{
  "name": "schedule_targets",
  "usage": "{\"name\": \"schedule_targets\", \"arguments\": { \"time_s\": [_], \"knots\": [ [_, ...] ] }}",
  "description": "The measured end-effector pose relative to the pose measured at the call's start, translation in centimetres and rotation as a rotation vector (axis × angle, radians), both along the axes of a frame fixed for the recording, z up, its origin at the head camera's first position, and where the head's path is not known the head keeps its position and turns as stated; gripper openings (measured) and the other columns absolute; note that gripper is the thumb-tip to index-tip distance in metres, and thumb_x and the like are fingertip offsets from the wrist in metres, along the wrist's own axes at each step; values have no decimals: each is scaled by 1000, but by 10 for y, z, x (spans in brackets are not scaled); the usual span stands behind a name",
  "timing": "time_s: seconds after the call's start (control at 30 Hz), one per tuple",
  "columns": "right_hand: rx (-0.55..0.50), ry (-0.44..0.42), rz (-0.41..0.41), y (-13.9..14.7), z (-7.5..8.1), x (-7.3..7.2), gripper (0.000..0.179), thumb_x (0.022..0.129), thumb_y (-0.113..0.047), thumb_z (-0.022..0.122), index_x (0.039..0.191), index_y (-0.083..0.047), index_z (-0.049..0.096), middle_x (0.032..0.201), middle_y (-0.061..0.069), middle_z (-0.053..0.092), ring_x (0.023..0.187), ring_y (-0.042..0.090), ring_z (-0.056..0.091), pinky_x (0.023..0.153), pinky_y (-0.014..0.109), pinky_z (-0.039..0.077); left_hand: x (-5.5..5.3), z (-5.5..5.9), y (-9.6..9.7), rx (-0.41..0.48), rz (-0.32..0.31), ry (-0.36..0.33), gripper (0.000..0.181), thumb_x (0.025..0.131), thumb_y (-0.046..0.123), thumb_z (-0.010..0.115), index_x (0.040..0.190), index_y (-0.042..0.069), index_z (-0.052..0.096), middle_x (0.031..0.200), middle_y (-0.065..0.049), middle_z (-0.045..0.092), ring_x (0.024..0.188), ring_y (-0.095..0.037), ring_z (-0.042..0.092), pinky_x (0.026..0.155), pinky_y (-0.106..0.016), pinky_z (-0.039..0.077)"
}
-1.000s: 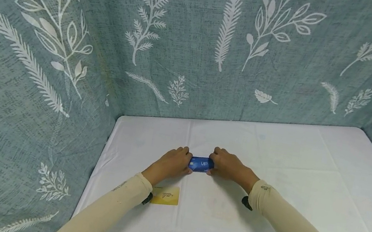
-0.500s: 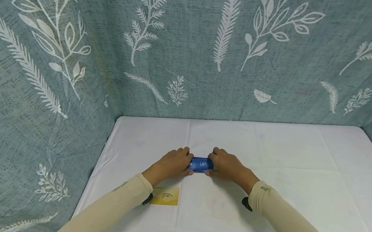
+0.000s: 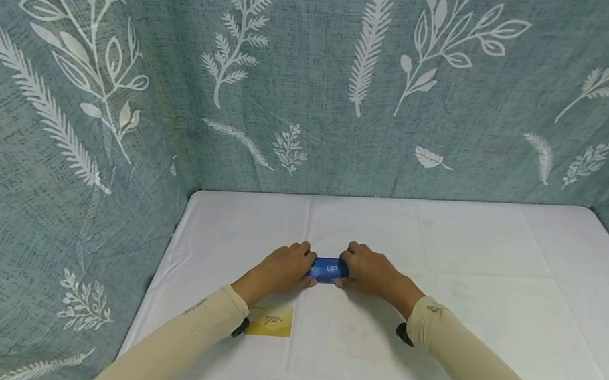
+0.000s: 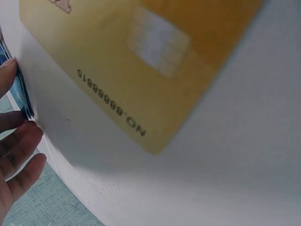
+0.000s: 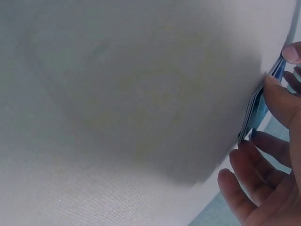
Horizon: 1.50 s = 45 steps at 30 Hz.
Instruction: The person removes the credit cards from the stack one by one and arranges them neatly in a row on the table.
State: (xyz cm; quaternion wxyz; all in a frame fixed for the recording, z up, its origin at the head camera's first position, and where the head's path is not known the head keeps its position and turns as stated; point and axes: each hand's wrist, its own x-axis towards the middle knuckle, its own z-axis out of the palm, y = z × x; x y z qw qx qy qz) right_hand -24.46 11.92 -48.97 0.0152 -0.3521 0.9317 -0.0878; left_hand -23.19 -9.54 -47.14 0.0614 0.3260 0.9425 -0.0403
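Near the middle of the table, a blue card (image 3: 328, 270) marked "VIP" is held between both hands. My left hand (image 3: 283, 266) pinches its left end, and my right hand (image 3: 372, 271) pinches the right end. Seen edge-on in the right wrist view, the blue card (image 5: 254, 110) shows several thin layers, like a small stack, slightly bent. The thumb and index finger of the right hand (image 5: 268, 183) grip it there. On the cloth, partly under my left forearm, lies a gold card (image 3: 275, 322). The left wrist view shows the gold card (image 4: 113, 66) with its chip and number up close.
A white cloth (image 3: 474, 301) with creases covers the table. Green-blue curtains (image 3: 301, 67) with white leaf prints hang behind the table and along its left and right sides. Each wrist carries a small dark device, as with the one under the right sleeve (image 3: 405, 333).
The chip on the blue card shows less plainly than a second ago, as the card has shifted slightly. Both hands have stayed almost still, keeping their grip. The gold card has not moved.
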Motion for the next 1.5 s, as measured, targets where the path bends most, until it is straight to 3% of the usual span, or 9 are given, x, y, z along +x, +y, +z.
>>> {"name": "schedule_targets", "arguments": {
  "time_s": [0.57,0.8,1.17,1.5],
  "knots": [
    [-5,-6,2,-2,6,0,51,83,-43,70,116,-5,59,99,6,55,85,14,53,71,32,49,4,6,-6,14,0,55,56,92,43,57,129,1,53,114,-12,53,98,-20,55,81,-35,49],
    [-31,4,17,-1,10,6,51,82,-42,71,114,-6,59,96,4,55,81,13,53,65,30,49,7,4,-10,27,-22,86,55,92,44,57,126,1,54,111,-11,53,93,-19,54,78,-34,49],
    [-56,14,30,0,12,11,56,76,-45,76,114,-8,60,99,4,56,84,13,55,66,31,51,15,3,-12,28,-52,123,56,92,47,55,126,2,55,112,-11,53,95,-19,56,79,-34,49],
    [-68,6,22,1,11,16,59,74,-48,77,115,-9,61,100,3,57,84,12,56,65,31,51,21,4,-14,45,-61,122,60,92,48,55,129,2,53,113,-11,53,94,-19,56,80,-34,49]
  ]
}}
